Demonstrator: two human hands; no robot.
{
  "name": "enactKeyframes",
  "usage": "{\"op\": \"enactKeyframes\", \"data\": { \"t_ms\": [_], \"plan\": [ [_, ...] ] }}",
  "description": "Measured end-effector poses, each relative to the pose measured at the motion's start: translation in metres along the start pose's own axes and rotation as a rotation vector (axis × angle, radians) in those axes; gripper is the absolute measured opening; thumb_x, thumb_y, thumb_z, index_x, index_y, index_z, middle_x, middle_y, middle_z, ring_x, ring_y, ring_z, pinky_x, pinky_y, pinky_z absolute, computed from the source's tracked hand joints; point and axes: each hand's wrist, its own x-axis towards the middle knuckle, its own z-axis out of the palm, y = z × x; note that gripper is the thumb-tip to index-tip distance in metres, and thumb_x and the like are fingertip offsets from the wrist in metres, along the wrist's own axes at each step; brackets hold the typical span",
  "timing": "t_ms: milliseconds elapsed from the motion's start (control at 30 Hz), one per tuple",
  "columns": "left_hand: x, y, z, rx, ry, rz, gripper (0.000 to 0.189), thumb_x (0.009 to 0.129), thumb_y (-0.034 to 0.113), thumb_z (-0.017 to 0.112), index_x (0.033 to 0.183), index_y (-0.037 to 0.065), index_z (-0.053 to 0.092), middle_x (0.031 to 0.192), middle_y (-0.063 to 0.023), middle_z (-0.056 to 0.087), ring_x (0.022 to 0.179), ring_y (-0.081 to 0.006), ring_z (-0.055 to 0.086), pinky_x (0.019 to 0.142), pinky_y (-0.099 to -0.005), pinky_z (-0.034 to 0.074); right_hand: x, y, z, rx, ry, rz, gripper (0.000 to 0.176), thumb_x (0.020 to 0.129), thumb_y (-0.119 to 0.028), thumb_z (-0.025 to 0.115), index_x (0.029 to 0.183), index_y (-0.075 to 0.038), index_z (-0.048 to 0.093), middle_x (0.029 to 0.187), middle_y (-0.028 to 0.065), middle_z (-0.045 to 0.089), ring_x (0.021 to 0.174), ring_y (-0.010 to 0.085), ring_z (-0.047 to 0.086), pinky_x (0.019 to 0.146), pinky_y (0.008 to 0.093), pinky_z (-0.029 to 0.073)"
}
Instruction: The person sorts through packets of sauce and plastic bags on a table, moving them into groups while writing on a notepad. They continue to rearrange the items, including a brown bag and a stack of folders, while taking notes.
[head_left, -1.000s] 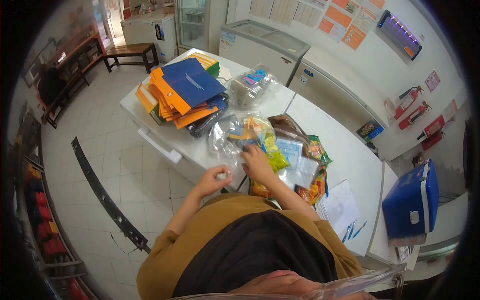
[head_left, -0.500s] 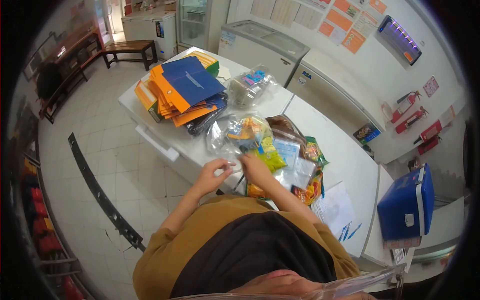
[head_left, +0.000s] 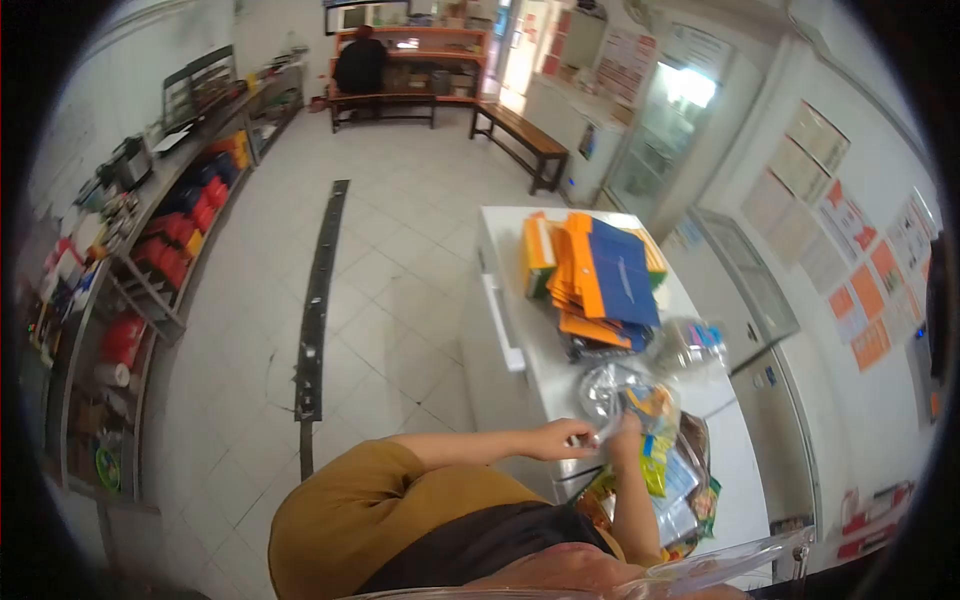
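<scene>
A clear plastic bag (head_left: 601, 386) with yellow, blue and orange packaging inside lies on the white counter (head_left: 540, 390). My right hand (head_left: 627, 432) is closed on the gathered plastic at its near side. Beside it, my left hand (head_left: 568, 438) has its fingers curled in a pinch at the loose end of the bag. A yellow-green packet (head_left: 656, 470) lies against my right wrist. Clear sleeves with papers (head_left: 680, 478) and colourful packets lie just beyond my right forearm, partly hidden by it.
Orange and blue folders (head_left: 618, 275) are piled on the counter's far end, near another clear bag (head_left: 688, 345). Shelves (head_left: 150, 255) line the left wall. A person in dark clothing (head_left: 361, 65) sits at the back, near a wooden bench (head_left: 522, 140). Freezers stand right.
The view has swung left and up, showing more of the room and shelves. Both hands stay at the plastic bag, which now appears further right in view.
</scene>
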Motion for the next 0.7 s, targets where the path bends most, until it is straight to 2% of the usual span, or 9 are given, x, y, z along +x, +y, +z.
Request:
{"op": "enactKeyframes", "data": {
  "t_ms": [67, 167, 267, 367, 500, 533, 633, 667, 700],
  "plan": [
    [0.013, -0.003, -0.002, -0.054, 0.040, -0.048, 0.025, 0.091, 0.020, 0.065, 0.112, 0.006, 0.060, 0.102, -0.0041, 0.062, 0.099, -0.0150, 0.058, 0.085, -0.0335, 0.048, 0.021, -0.016, -0.024, -0.129, -0.274, 0.251, 0.020, 0.079, -0.004, 0.059, 0.098, -0.001, 0.066, 0.105, 0.0175, 0.066, 0.104, 0.0384, 0.059, 0.091, 0.0458, 0.047],
    [0.027, -0.004, 0.005, -0.170, 0.145, -0.072, 0.022, 0.093, 0.017, 0.064, 0.110, 0.005, 0.058, 0.104, -0.0036, 0.062, 0.101, -0.0132, 0.058, 0.087, -0.0324, 0.048, 0.034, -0.014, -0.057, 0.106, -0.237, 0.020, 0.015, 0.074, -0.002, 0.063, 0.087, 0.003, 0.067, 0.076, 0.0206, 0.066, 0.070, 0.0365, 0.064, 0.065, 0.0393, 0.052],
    [0.040, -0.005, 0.005, -0.226, 0.258, -0.120, 0.021, 0.094, 0.014, 0.063, 0.110, 0.003, 0.056, 0.105, -0.0042, 0.062, 0.101, -0.0121, 0.057, 0.091, -0.0303, 0.045, 0.044, -0.013, -0.094, 0.217, -0.294, -0.111, 0.011, 0.073, -0.002, 0.068, 0.083, 0.003, 0.068, 0.072, 0.0159, 0.066, 0.065, 0.0267, 0.064, 0.065, 0.0330, 0.051],
    [0.051, -0.015, 0.012, -0.509, 0.428, -0.126, 0.014, 0.091, 0.012, 0.064, 0.102, 0.004, 0.059, 0.092, -0.0011, 0.062, 0.089, -0.0097, 0.057, 0.084, -0.0273, 0.046, 0.047, -0.002, -0.101, 0.481, -0.412, 0.146, 0.007, 0.074, -0.001, 0.071, 0.080, 0.003, 0.069, 0.071, 0.0094, 0.067, 0.064, 0.0162, 0.062, 0.062, 0.0298, 0.050],
    [0.054, -0.007, 0.015, -0.226, 0.444, -0.088, 0.028, 0.085, 0.021, 0.071, 0.103, 0.004, 0.059, 0.106, -0.0080, 0.058, 0.100, -0.0183, 0.055, 0.088, -0.0324, 0.045, 0.042, -0.006, -0.093, 0.641, -0.366, 0.114, 0.009, 0.076, 0.001, 0.073, 0.084, 0.002, 0.069, 0.072, 0.0069, 0.068, 0.062, 0.0132, 0.062, 0.059, 0.0279, 0.050],
    [0.053, -0.005, 0.018, -0.051, 0.467, -0.094, 0.031, 0.083, 0.023, 0.073, 0.103, 0.004, 0.059, 0.110, -0.0101, 0.056, 0.104, -0.0209, 0.054, 0.090, -0.0337, 0.044, 0.036, -0.009, -0.086, 0.552, -0.403, 0.099, 0.020, 0.076, -0.007, 0.075, 0.093, 0.002, 0.069, 0.086, 0.0114, 0.070, 0.077, 0.0206, 0.067, 0.072, 0.0357, 0.053],
    [0.043, -0.029, 0.040, 0.149, 0.483, -0.225, 0.042, 0.077, 0.032, 0.077, 0.103, 0.004, 0.058, 0.124, -0.0168, 0.049, 0.118, -0.0307, 0.047, 0.099, -0.0389, 0.040, 0.025, -0.020, -0.048, -0.114, -0.183, -0.462, 0.034, 0.078, -0.018, 0.072, 0.107, -0.001, 0.065, 0.101, 0.0140, 0.068, 0.097, 0.0303, 0.064, 0.087, 0.0476, 0.049],
    [0.036, -0.036, 0.049, 0.173, 0.481, -0.290, 0.042, 0.078, 0.032, 0.077, 0.103, 0.005, 0.058, 0.125, -0.0172, 0.049, 0.120, -0.0312, 0.046, 0.100, -0.0391, 0.039, 0.021, -0.061, -0.078, -0.080, -0.314, -0.279, 0.041, 0.077, -0.025, 0.072, 0.113, -0.007, 0.066, 0.123, 0.0207, 0.057, 0.117, 0.0378, 0.051, 0.095, 0.0463, 0.043],
    [0.029, -0.044, 0.056, 0.197, 0.478, -0.355, 0.042, 0.079, 0.032, 0.076, 0.104, 0.005, 0.058, 0.127, -0.0177, 0.049, 0.122, -0.0318, 0.046, 0.102, -0.0392, 0.038, 0.025, -0.073, -0.076, -0.164, -0.388, -0.257, 0.041, 0.077, -0.024, 0.070, 0.114, -0.007, 0.066, 0.120, 0.0201, 0.059, 0.114, 0.0380, 0.052, 0.094, 0.0464, 0.044]
  ]
}}
